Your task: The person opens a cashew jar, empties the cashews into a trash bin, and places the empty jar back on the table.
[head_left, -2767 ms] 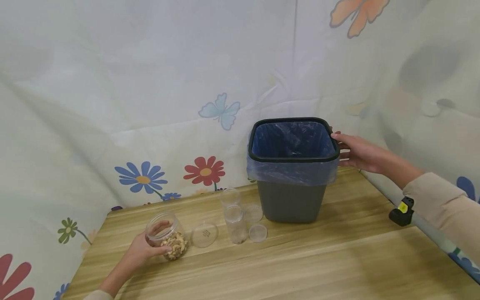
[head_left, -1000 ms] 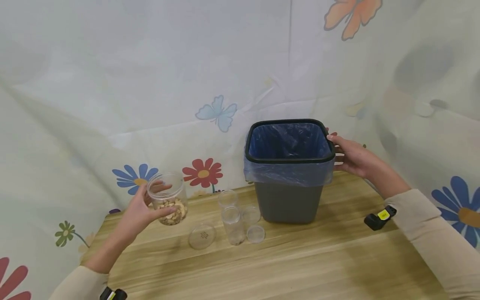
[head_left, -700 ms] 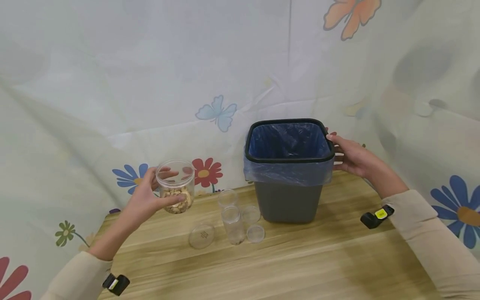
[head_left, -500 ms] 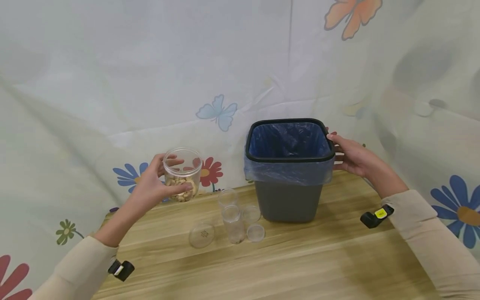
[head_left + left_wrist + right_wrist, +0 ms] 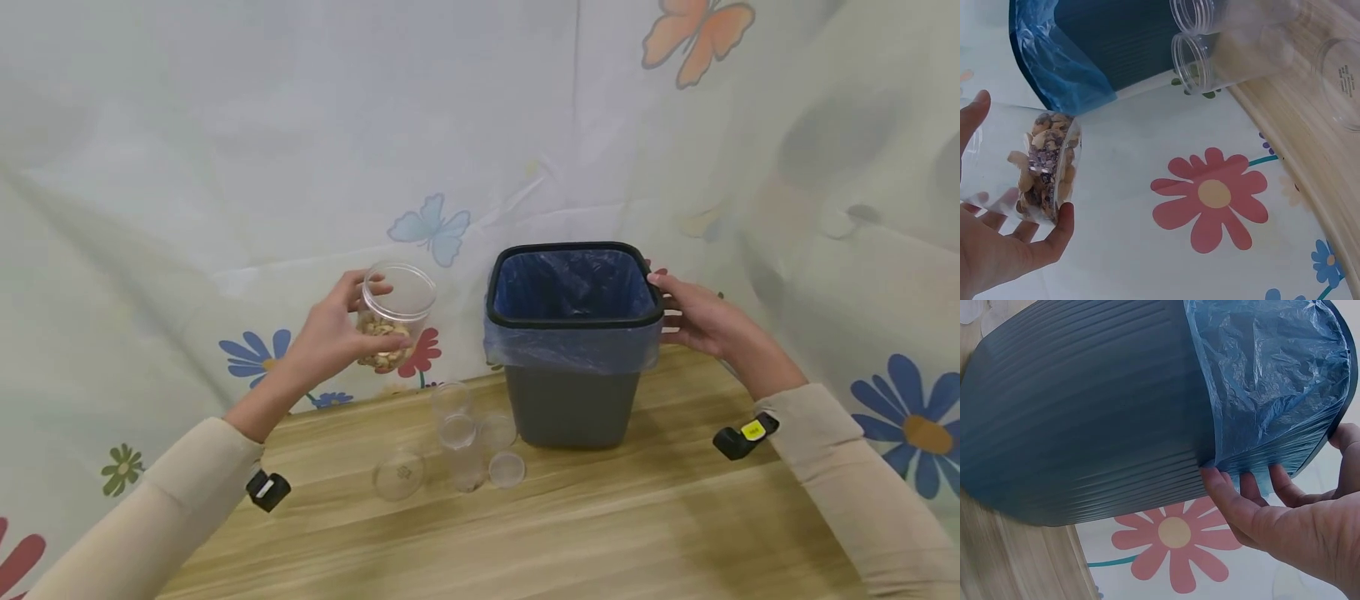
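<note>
My left hand (image 5: 330,329) grips a clear, lidless plastic jar (image 5: 408,315) around its side, up off the table and left of the bin. Nuts (image 5: 1047,159) and small dark bits fill its lower part, seen from close in the left wrist view. A grey trash bin (image 5: 573,408) stands on the table, lined with a blue plastic bag (image 5: 570,354) folded over its black rim. At the bin's right side my right hand (image 5: 701,317) holds on, thumb at the rim and bent fingers (image 5: 1229,494) against the bag-covered wall.
Left of the bin, two clear cylindrical containers (image 5: 463,462) stand one behind the other on the wooden table (image 5: 525,550). Around them lie a large clear lid (image 5: 400,475), a small round lid (image 5: 507,470) and another clear lid (image 5: 498,432). A flower-patterned sheet (image 5: 315,167) hangs behind.
My left hand has lifted the jar from the table and carried it up and to the right, closer to the bin. The right hand has stayed at the bin's rim.
</note>
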Available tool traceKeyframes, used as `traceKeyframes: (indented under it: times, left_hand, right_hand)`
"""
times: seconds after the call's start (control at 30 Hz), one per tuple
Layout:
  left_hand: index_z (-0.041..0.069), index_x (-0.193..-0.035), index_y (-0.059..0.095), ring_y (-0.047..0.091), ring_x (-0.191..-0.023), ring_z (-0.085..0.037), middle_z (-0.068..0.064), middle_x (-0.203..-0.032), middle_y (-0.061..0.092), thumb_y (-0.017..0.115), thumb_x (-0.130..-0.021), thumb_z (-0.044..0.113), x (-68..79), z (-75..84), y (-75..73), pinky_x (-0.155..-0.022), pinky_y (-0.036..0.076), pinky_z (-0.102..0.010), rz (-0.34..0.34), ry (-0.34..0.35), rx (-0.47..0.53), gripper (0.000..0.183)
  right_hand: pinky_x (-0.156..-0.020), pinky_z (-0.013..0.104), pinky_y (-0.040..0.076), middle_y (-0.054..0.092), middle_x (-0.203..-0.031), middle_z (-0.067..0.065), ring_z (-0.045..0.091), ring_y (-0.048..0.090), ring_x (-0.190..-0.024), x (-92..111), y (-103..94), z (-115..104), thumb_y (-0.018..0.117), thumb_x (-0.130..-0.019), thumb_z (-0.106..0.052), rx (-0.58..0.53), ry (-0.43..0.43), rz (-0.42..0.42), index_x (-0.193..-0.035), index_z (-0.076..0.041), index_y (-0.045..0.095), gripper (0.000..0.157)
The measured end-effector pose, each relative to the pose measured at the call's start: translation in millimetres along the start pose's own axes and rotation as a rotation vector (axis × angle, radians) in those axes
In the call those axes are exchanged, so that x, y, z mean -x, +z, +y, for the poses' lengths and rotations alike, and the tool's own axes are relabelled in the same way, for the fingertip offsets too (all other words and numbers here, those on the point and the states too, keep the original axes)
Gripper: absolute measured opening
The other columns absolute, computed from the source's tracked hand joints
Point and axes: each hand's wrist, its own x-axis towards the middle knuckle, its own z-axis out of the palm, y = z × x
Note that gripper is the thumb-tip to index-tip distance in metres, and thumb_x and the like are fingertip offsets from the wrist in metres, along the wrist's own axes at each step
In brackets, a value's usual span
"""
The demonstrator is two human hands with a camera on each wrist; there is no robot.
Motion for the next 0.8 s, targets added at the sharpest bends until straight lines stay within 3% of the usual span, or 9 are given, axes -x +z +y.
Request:
traceKeyframes:
  times: [0.33,0.57,0.8]
  left_hand:
    - [0.015,-0.149,0.038,0.049,-0.137,-0.035,-0.01,-0.149,0.051,0.093,-0.075,0.03,-23.0,9.3,8.2,-0.102,0.046,-0.059,-0.039,0.009,-0.041,0.092]
    - [0.012,-0.151,0.038,0.053,-0.131,-0.04,-0.015,-0.147,0.053,0.094,-0.072,0.034,-47.5,23.1,18.7,-0.098,0.05,-0.057,-0.057,0.032,-0.167,0.099]
    - [0.008,-0.15,0.038,0.06,-0.115,-0.033,-0.015,-0.138,0.058,0.096,-0.069,0.033,-66.3,41.2,26.7,-0.094,0.054,-0.051,-0.063,0.106,-0.294,0.103]
  right_hand:
    - [-0.086,0.034,0.058,0.04,-0.139,0.015,0.02,0.058,-0.108,-1,0.7,1,0.048,-0.103,-0.057,0.017,-0.005,0.024,-0.146,-0.002,0.036,0.071]
    - [-0.085,0.033,0.058,0.04,-0.138,0.014,0.02,0.058,-0.108,-2,-0.1,2,0.047,-0.103,-0.057,0.007,-0.003,0.025,-0.145,-0.003,0.037,0.069]
    - [-0.084,0.033,0.058,0.041,-0.137,0.013,0.019,0.058,-0.107,-3,0.7,2,0.047,-0.104,-0.056,-0.006,0.003,0.028,-0.143,-0.004,0.038,0.066]
